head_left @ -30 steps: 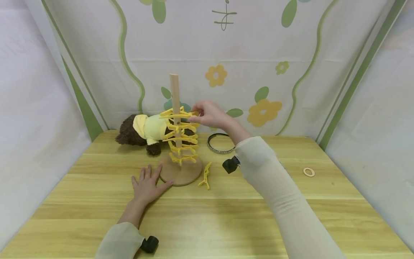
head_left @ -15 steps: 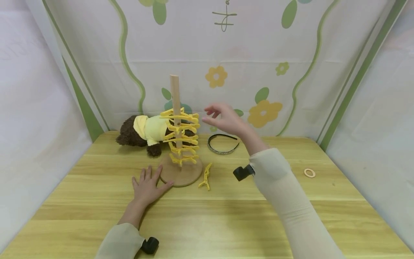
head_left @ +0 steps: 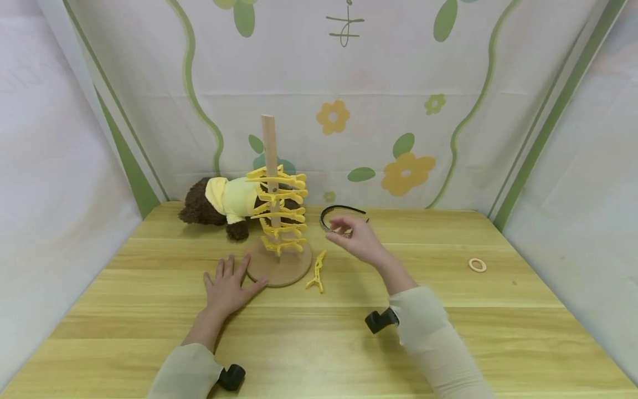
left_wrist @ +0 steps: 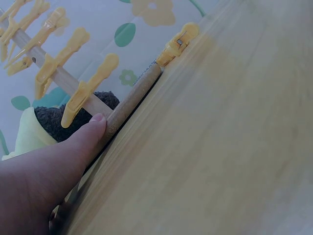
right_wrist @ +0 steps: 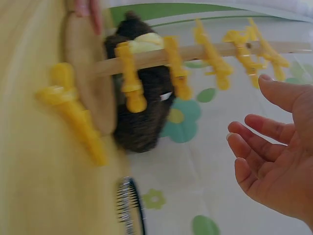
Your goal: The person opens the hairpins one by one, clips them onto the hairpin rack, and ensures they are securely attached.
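A wooden post (head_left: 269, 141) rises from a round wooden base (head_left: 289, 274), with several yellow hair clips (head_left: 284, 216) clamped along it one above another. My left hand (head_left: 228, 289) lies spread on the table, its thumb resting on the base's edge; the thumb (left_wrist: 90, 132) shows there in the left wrist view too. Above the table, right of the stand, my right hand (head_left: 359, 239) hangs with loosely bent fingers and holds nothing. In the right wrist view that hand (right_wrist: 279, 152) is empty. A loose yellow hair clip (head_left: 317, 271) lies between the base and my right hand.
Behind the stand lies a brown plush toy (head_left: 234, 199) in a yellow top. A dark toothed headband (head_left: 344, 208) sits behind my right hand, partly covered by it. Far to the right is a small wooden ring (head_left: 477, 265). A printed curtain (head_left: 299, 66) closes off the back.
My right hand has let go of the topmost hair clip on the post, drawn back to the right and come down toward the table. My left hand has stayed in place.
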The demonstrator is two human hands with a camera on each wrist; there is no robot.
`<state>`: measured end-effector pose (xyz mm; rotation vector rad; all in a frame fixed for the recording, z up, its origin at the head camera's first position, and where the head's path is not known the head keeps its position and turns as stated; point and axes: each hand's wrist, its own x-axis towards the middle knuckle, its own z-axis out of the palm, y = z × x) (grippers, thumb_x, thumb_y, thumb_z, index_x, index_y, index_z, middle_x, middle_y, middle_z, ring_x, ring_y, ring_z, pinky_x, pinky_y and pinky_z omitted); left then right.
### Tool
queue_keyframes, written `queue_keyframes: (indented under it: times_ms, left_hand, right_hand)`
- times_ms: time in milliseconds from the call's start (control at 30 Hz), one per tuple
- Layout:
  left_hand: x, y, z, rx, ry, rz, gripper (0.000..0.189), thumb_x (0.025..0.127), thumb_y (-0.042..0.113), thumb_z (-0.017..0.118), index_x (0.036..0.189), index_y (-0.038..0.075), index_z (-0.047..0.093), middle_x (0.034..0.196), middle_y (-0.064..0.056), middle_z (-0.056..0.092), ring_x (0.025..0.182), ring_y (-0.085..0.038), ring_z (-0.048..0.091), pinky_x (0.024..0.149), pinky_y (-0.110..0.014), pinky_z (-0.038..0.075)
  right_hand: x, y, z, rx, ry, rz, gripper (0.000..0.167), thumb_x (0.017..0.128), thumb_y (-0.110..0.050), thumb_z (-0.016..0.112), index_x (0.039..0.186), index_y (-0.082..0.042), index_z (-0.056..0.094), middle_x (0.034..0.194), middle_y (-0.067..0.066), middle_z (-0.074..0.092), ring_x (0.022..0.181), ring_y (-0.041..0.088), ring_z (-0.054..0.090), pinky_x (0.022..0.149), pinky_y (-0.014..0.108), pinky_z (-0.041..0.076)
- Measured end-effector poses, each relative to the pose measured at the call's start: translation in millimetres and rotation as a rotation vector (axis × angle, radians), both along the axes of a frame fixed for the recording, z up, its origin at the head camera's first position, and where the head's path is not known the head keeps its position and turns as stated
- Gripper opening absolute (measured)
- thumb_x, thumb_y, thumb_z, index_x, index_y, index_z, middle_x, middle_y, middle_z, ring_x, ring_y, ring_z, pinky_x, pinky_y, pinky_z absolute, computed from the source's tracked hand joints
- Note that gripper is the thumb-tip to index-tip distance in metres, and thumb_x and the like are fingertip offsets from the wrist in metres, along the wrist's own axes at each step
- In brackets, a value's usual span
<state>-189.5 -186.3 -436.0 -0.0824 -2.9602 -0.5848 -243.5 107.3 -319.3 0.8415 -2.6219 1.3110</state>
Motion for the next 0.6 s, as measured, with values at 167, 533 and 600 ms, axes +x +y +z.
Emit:
queue_keyframes:
  times_ms: [167, 533, 600]
  left_hand:
    - [-0.8, -0.2, -0.1, -0.006, -0.003, 0.0, 0.087, 0.073, 0.071, 0.036, 0.138, 0.016, 0.023, 0.137, -0.027, 0.013, 0.123, -0.044, 0.004, 0.085, -0.066, -0.007]
    - [0.3, 0.5, 1.2, -0.006, -0.011, 0.0, 0.087, 0.073, 0.071, 0.037, 0.138, 0.015, 0.023, 0.137, -0.027, 0.013, 0.123, -0.044, 0.005, 0.084, -0.066, -0.006]
    - [0.2, 0.4, 1.2, -0.003, -0.012, 0.001, 0.087, 0.073, 0.071, 0.037, 0.138, 0.015, 0.023, 0.137, -0.027, 0.013, 0.123, -0.044, 0.005, 0.084, -0.066, -0.006]
  right_hand:
    - [7.5, 4.4, -29.8, 0.013, -0.075, -0.023, 0.038, 0.08, -0.023, 0.063, 0.111, -0.004, 0.055, 0.102, 0.006, 0.057, 0.084, 0.016, 0.051, 0.063, 0.029, 0.044]
    - [19.7, 0.4, -63.6, 0.0, -0.162, -0.027, 0.04, 0.078, -0.022, 0.065, 0.108, 0.002, 0.055, 0.099, 0.008, 0.057, 0.083, 0.018, 0.052, 0.068, 0.031, 0.044]
    - [21.5, -1.1, -68.6, -0.003, -0.172, -0.02, 0.039, 0.078, -0.02, 0.065, 0.107, 0.003, 0.055, 0.098, 0.008, 0.057, 0.083, 0.018, 0.052, 0.068, 0.031, 0.044]
